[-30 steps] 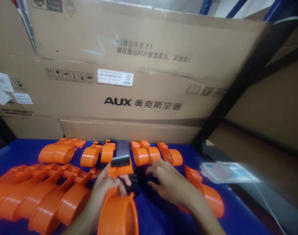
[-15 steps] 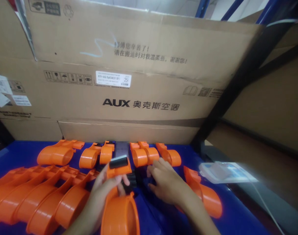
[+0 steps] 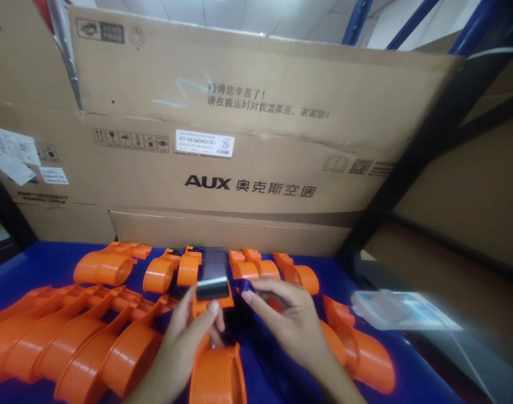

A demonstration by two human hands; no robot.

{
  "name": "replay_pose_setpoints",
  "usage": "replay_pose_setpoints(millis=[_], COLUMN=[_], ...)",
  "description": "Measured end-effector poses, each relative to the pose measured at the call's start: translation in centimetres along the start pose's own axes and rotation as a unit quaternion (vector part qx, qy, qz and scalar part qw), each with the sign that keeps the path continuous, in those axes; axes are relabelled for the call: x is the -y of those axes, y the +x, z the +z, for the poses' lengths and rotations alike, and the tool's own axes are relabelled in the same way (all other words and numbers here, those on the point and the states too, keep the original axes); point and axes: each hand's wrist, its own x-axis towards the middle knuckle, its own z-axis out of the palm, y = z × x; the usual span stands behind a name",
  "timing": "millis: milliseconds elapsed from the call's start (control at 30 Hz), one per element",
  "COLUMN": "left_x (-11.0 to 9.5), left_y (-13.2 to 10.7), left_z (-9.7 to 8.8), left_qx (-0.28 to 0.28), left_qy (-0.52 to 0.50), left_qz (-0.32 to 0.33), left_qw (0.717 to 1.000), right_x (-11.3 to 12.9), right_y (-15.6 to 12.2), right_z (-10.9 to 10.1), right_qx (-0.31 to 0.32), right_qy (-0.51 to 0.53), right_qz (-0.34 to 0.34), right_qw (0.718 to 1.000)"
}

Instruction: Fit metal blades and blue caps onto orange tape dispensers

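Observation:
My left hand [image 3: 195,325] is closed around an orange tape dispenser [image 3: 218,373], whose round hub points toward me. At its far end are a black roller [image 3: 213,290] and a serrated metal blade. My right hand [image 3: 288,314] is just right of that end, thumb and index finger pinching a small dark blue piece [image 3: 244,285]; its exact kind is too blurred to make out. Behind the blade lies a dark grey pad [image 3: 215,262]. A row of orange tape dispensers [image 3: 82,336] leans together left of my left hand.
More orange dispensers stand along the back [image 3: 105,265] and at right [image 3: 368,356] on the blue surface [image 3: 176,393]. A large cardboard box [image 3: 248,140] walls off the back. A clear plastic case [image 3: 399,308] with a white cable lies right, near a dark rack post [image 3: 378,191].
My right hand has turned and risen toward the dispenser's blade end, and a small dark blue piece now shows in its fingers. My left hand still holds the dispenser. The view shifted slightly.

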Motion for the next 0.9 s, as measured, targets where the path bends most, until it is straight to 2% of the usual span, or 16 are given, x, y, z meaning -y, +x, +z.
replay_pose_setpoints(millis=[200, 433, 600, 900], left_x=[-0.6, -0.6, -0.6, -0.5], left_y=[-0.3, -0.2, -0.2, -0.4], left_z=[0.3, 0.1, 0.3, 0.2], left_qx=[-0.02, -0.018, -0.028, -0.034], left_qy=[0.023, 0.047, 0.067, 0.057], left_qz=[0.0, -0.001, 0.007, -0.005], left_qw=[1.0, 0.999, 0.997, 0.998], right_x=[0.2, -0.2, 0.2, 0.5], right_y=[-0.8, -1.1, -1.0, -1.0], right_z=[1.5, 1.6, 1.7, 1.8], right_qx=[-0.05, -0.026, -0.013, -0.006], right_qy=[-0.033, -0.1, -0.106, -0.136], right_qz=[-0.026, -0.108, -0.16, -0.185], right_qw=[0.998, 0.989, 0.981, 0.973])
